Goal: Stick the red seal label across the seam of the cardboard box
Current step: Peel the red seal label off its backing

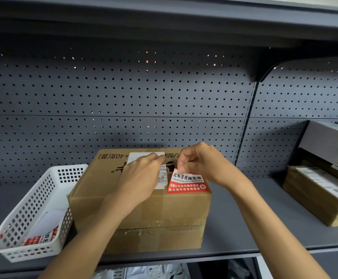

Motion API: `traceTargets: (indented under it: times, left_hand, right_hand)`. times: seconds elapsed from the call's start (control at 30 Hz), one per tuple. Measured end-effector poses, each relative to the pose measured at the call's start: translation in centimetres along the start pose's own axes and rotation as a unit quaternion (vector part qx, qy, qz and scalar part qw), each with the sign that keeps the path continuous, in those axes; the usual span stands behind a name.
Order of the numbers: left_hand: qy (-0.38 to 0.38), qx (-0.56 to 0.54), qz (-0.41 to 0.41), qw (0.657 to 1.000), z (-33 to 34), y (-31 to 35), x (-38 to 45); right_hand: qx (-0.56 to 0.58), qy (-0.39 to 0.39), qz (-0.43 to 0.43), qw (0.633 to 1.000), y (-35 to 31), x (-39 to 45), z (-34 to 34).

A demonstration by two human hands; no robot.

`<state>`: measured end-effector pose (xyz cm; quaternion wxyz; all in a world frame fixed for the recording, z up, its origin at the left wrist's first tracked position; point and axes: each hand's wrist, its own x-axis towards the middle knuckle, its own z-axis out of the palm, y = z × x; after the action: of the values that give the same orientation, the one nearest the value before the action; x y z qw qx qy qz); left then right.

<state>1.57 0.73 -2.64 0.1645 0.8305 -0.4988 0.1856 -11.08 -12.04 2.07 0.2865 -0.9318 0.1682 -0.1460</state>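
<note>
A brown cardboard box (pixel 156 214) stands on the grey shelf, with a white shipping label (pixel 163 179) on its top. The red seal label (pixel 187 183), red and white with printed characters, lies on the box top near its front right edge. My right hand (pixel 202 164) pinches the label's upper left corner between thumb and fingers. My left hand (pixel 142 176) rests flat on the box top over the white label, fingers pointing right toward the other hand. The top seam is hidden by my hands and the labels.
A white perforated basket (pixel 19 230) with more red labels sits left of the box. Other parcels (pixel 321 196) are stacked at the right. A grey pegboard (pixel 123 101) forms the back wall, and another shelf (pixel 164 23) hangs overhead.
</note>
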Motion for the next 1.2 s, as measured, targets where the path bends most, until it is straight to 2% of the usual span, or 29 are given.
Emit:
traceTargets:
  times: [0.97, 1.03, 1.13, 1.2]
  left_hand:
    - [-0.015, 0.015, -0.008, 1.000, 0.2, 0.0, 0.1]
    - [-0.014, 0.010, -0.008, 1.000, 0.3, -0.1, 0.0]
    - [-0.005, 0.005, 0.002, 1.000, 0.3, -0.2, -0.1]
    - [-0.009, 0.001, 0.002, 1.000, 0.1, -0.1, -0.1]
  right_hand:
    - [0.012, -0.002, -0.023, 1.000, 0.4, -0.1, -0.6]
    - [0.022, 0.014, -0.034, 0.999, 0.3, -0.2, -1.1]
    - [0.081, 0.077, -0.064, 0.992, -1.3, -0.4, -3.9]
    - [0.077, 0.083, -0.094, 0.989, -3.4, -0.2, -6.3]
